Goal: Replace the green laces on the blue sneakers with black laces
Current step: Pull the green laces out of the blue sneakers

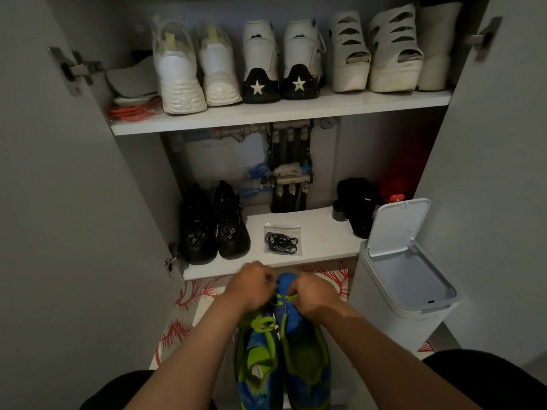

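Looking down, I see the sneakers (307, 350) side by side on the mat (189, 294) between the knees. They touch each other, openings up. Their long axes run straight away from me, toes toward the cabinet's bottom shelf (319, 232), heels nearest the camera. Both hands meet over the toe end of the right-side sneaker. My left hand (251, 287) has its fingers curled tight, and so does my right hand (313, 294). Each pinches a bit of the green lace (284, 298), which shows between them. The black laces (282, 241) lie coiled in a clear bag on that shelf, just beyond the hands and beside black shoes (213, 229). A bin (405, 279) stands to the right, lid raised.
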### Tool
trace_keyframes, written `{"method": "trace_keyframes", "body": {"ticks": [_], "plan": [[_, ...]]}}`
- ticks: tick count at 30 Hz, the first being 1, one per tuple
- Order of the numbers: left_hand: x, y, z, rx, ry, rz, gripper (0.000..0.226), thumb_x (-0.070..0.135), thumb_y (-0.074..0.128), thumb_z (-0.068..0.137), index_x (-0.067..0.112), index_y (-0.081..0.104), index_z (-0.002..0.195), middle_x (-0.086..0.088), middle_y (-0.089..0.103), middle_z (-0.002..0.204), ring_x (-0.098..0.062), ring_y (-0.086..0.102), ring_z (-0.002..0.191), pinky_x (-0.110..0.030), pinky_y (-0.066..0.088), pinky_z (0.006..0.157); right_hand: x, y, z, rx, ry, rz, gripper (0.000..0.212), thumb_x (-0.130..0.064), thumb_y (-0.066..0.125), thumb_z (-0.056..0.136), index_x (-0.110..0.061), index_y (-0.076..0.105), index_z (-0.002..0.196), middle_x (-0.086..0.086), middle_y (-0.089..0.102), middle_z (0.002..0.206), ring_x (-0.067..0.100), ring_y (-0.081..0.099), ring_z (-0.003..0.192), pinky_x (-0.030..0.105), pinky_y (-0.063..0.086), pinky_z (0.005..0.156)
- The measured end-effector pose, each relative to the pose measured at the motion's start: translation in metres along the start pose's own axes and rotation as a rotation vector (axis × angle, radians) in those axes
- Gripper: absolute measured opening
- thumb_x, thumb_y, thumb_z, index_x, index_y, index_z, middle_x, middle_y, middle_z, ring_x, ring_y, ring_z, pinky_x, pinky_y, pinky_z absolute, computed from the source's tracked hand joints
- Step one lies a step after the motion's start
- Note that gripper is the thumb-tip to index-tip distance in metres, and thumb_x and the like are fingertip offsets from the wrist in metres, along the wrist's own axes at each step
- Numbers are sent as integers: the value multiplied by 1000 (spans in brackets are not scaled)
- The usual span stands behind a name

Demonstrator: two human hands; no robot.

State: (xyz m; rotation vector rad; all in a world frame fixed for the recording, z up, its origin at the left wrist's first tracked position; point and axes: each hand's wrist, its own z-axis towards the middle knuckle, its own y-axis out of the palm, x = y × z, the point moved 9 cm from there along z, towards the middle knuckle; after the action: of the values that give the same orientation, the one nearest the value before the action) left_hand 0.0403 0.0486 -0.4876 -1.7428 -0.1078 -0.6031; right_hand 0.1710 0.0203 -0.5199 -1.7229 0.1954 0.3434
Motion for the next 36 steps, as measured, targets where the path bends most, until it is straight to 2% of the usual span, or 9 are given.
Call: {"method": "trace_keyframes", "body": {"ticks": [3,5,14,19,22,24,26,31,36], "plan": [[14,26,-6,-136,63,-100,12,35,66,85,25,68,92,3,68,100,-16,62,94,-27,49,81,-5,0,0,1,9,-108,27,-14,59,92,-20,73,115,6,67,120,25,65,107,32,54,89],[15,31,-7,-127,78,-71,23,44,69,81,25,61,90,3,63,98,-14,58,90,-27,45,75,-6,1,1,-14,13,-139,23,-13,60,90,-15,73,109,8,68,116,26,65,104,32,53,85],[4,46,-1,-214,18,-41,44,28,68,75,27,60,118,4,51,114,-14,54,102,-25,47,85,24,-4,1,91,169,95,16,-13,59,89,-13,67,103,7,69,109,26,66,99,30,51,80],[6,48,0,-184,40,-11,18,28,65,79,24,68,97,6,59,106,-12,58,96,-24,48,82,46,-10,-5,153,261,231,7,-16,60,87,-11,63,92,11,70,104,28,66,98,28,50,77],[11,46,2,-137,81,20,11,26,57,90,22,62,81,-2,68,99,-18,62,93,-31,52,82,35,-4,-5,114,166,276,18,-18,62,88,-19,66,106,5,65,114,24,64,106,29,51,88],[14,44,2,-116,86,22,14,26,55,93,21,63,83,-3,68,98,-19,62,90,-31,52,80,21,-3,-6,74,65,259,40,-14,62,87,-23,63,126,2,58,127,21,59,115,28,48,96],[16,42,3,-95,93,12,14,25,55,94,18,66,90,-4,68,99,-20,63,92,-34,52,82,8,-5,-9,53,-20,216,49,-9,60,84,-28,63,129,1,60,127,21,60,113,29,49,94],[13,44,2,-92,83,-22,13,26,58,92,18,68,92,-3,70,99,-18,63,91,-34,54,82,10,-10,-10,41,28,111,18,-24,62,90,-28,76,101,-3,74,105,19,68,97,27,50,79],[11,43,1,-122,54,-43,12,18,61,88,13,69,95,-5,71,99,-20,65,92,-31,53,83,27,-29,-14,216,203,273,20,-15,57,87,-28,65,74,-9,68,82,14,63,78,26,45,64]]}}
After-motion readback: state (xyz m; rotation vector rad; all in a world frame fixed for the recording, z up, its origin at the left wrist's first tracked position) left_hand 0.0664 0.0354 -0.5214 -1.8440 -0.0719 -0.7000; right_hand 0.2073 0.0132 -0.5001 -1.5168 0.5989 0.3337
